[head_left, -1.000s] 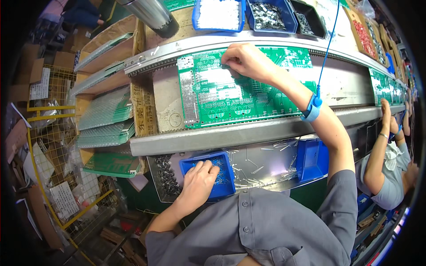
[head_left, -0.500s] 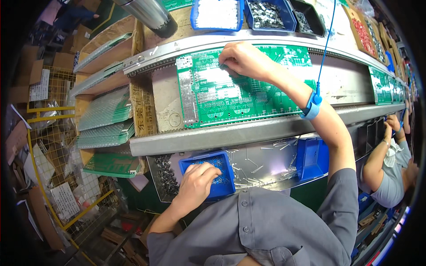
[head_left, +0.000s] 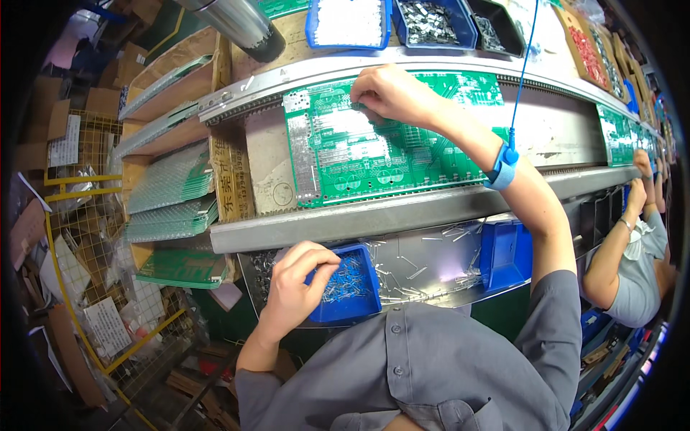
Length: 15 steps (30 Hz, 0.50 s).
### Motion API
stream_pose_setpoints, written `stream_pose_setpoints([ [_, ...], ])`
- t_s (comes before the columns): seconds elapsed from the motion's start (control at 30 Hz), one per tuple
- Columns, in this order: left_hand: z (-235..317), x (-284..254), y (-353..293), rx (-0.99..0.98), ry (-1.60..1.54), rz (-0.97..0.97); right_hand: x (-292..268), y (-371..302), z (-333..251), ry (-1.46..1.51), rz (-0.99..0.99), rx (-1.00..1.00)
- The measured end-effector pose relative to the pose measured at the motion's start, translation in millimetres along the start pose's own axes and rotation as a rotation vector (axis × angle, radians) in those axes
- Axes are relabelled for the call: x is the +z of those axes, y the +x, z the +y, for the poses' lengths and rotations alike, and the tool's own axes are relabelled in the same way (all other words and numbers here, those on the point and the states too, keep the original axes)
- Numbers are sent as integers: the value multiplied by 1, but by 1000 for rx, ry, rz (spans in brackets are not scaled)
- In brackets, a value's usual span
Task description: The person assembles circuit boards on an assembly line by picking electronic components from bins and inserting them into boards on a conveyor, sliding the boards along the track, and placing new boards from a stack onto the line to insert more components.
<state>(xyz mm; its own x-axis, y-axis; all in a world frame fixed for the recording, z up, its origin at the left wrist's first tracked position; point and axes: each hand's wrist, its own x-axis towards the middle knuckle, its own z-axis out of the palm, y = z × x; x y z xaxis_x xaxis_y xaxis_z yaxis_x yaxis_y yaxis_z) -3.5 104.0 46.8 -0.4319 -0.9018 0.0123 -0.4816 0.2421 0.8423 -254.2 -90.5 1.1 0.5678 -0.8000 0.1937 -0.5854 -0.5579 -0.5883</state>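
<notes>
A large green circuit board (head_left: 431, 161) lies on the conveyor track in front of me. Over its upper left part, my right hand (head_left: 392, 92) is pinched with fingertips down at the board's surface; what they hold, if anything, is hidden. A blue wrist strap (head_left: 503, 167) with a cord is on my right wrist. My left hand (head_left: 293, 287) is closed, thumb and forefinger together, above the left side of a blue bin (head_left: 377, 287). Small blue parts with thin wire leads (head_left: 348, 279) fill that bin. Anything in the left fingers is too small to make out.
A metal rail (head_left: 345, 223) runs between the board and the lower tray, where loose pins (head_left: 413, 269) and another blue bin (head_left: 507, 255) lie. Racked boards (head_left: 172, 179) stand left. Part bins (head_left: 435, 25) line the far side. A co-worker's arm (head_left: 611, 258) is at right.
My left hand has risen from inside the blue bin and moved up and left. My right hand stays nearly in place at the board. The co-worker's hands have moved up.
</notes>
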Motion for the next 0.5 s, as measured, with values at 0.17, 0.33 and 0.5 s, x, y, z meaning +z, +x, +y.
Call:
stream_pose_setpoints([
  [0.17,-5,-10,13,-60,-42,83,8,-3,-3,-75,15,-54],
  [0.33,-9,-17,36,-56,-75,102,11,-13,-10,-129,92,-20],
  [0.5,-20,-20,76,29,-56,153,-8,-48,-38,-70,204,-37],
])
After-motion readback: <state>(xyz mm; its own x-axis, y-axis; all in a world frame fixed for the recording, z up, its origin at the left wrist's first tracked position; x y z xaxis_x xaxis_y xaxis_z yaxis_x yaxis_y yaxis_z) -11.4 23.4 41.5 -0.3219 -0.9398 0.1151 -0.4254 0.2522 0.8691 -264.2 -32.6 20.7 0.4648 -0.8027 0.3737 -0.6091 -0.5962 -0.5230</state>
